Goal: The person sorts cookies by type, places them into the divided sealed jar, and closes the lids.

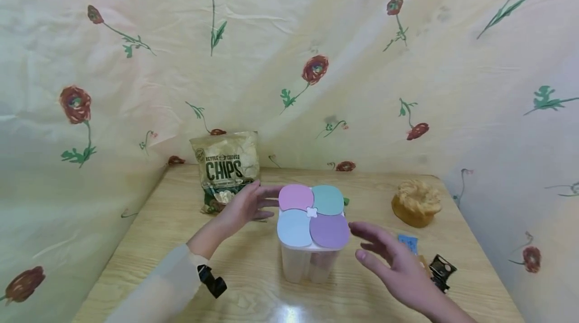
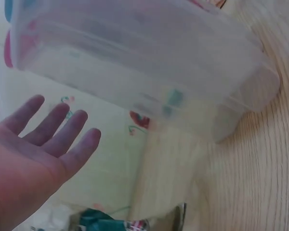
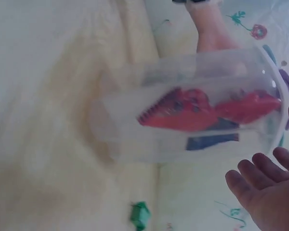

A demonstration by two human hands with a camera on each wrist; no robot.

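Observation:
A clear plastic food container stands upright on the table, topped by a four-part lid in pink, teal, pale blue and purple. In the right wrist view, red packets and a dark blue piece show through its wall. My left hand is at the container's left, fingers extended towards the lid's edge. The left wrist view has that hand with fingers spread and palm bare, a gap between it and the container. On the other side, my right hand has loosely bent fingers near the purple flap, holding nothing.
A bag of chips leans at the back left, behind my left hand. At the right are a brown bread-like thing, a small blue packet and a black item. Flowered cloth hangs round the table.

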